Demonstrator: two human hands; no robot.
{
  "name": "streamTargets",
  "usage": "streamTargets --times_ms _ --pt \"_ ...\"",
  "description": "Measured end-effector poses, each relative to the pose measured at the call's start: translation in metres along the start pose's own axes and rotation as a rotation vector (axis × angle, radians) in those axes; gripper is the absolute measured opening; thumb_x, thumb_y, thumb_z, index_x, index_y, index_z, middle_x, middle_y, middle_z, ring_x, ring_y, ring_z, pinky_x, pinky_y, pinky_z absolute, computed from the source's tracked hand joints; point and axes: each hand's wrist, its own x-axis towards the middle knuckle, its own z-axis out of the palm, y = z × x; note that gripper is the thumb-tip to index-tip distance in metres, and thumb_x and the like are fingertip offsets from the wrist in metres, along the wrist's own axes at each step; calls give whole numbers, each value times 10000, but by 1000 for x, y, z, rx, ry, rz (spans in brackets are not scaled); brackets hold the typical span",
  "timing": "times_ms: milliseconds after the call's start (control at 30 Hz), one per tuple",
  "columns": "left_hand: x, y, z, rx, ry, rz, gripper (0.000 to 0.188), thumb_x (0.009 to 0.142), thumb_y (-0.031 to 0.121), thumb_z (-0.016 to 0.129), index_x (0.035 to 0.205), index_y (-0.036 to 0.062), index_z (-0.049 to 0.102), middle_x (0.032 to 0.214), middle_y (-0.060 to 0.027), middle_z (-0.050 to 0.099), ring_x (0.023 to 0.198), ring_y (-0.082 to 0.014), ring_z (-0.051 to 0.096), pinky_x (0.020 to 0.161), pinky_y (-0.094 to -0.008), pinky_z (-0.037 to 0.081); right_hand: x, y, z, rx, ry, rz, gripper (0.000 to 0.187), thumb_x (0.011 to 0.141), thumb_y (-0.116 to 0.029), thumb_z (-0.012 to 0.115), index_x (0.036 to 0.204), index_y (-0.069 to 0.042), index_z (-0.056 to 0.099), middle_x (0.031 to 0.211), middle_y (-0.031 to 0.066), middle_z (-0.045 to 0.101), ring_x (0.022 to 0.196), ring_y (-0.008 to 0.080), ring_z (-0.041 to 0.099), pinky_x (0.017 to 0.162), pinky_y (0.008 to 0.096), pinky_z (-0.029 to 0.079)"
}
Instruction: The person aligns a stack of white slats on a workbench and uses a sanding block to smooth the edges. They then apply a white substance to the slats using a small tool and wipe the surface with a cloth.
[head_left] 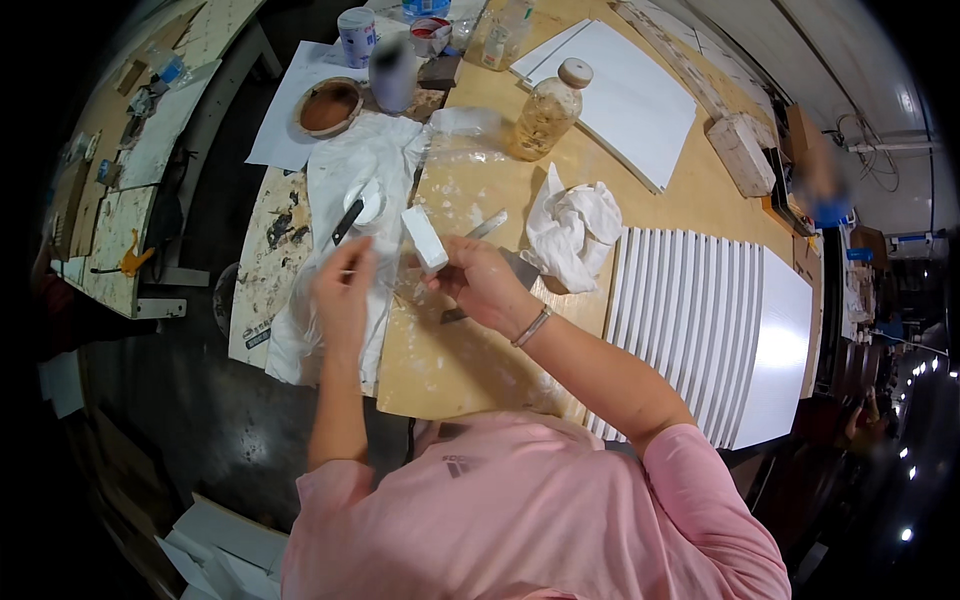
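My right hand [486, 284], with a bracelet at the wrist, pinches a small white rectangular block [425, 240] between thumb and fingers over the middle of the bench. My left hand [345, 290] hovers beside it over a white cloth [350, 165]; its curled fingers are blurred by motion, and whether they hold anything is unclear. Just beyond that hand, a tool with a black handle [348, 222] rests against a small white round container [369, 203]. A flat grey piece [522, 270] lies partly hidden behind my right hand. Farther off is a small whitish strip [488, 224].
White panels [690, 330] stand in a row at right, beside a crumpled white cloth [573, 230]. Beyond are a jar with yellowish contents [548, 118], flat white boards [630, 100], a brown bowl [330, 106] and a tin [357, 38]. Another workbench [150, 170] stands left across the dark floor.
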Motion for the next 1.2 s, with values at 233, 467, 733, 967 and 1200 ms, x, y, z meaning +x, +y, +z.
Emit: streamTargets --times_ms 233,467,733,967,1200 --pt "-29 -3 32 -730 -402 -272 363 1016 108 502 1342 -48 530 1184 -78 627 959 -136 574 808 -290 451 -12 14 1 106 -53 -9 209 973 -32 491 1043 53 669 909 116 681 721 180 625 680 288 538" --pt "-43 9 58 -710 -440 -284 333 983 96 553 1297 -11 519 1121 -60 607 972 -148 564 865 -315 455 -56 0 -31 -93 84 9 198 974 -77 512 971 42 670 860 124 701 695 163 648 664 291 553" --pt "-81 29 128 -746 -615 -372 421 975 58 560 1380 15 454 1289 -94 585 1136 -198 605 955 -360 517 -220 -98 -125 -360 409 -331 215 973 -185 587 1039 5 663 922 96 716 809 143 654 770 296 544" --pt "-135 73 244 -503 -884 -223 370 936 47 621 1289 -39 551 1161 -89 633 1043 -133 605 903 -292 502 -392 -158 -293 -1302 1057 -642 381 947 -241 589 1243 -7 639 1207 129 673 1085 252 619 987 378 477" --pt "-205 115 348 -91 -855 517 344 807 7 695 1148 2 652 993 -93 657 914 -197 623 821 -317 508 -430 -130 -358 -2001 1190 -714 438 947 -309 566 1350 -139 589 1446 84 535 1299 365 473 1091 450 373"
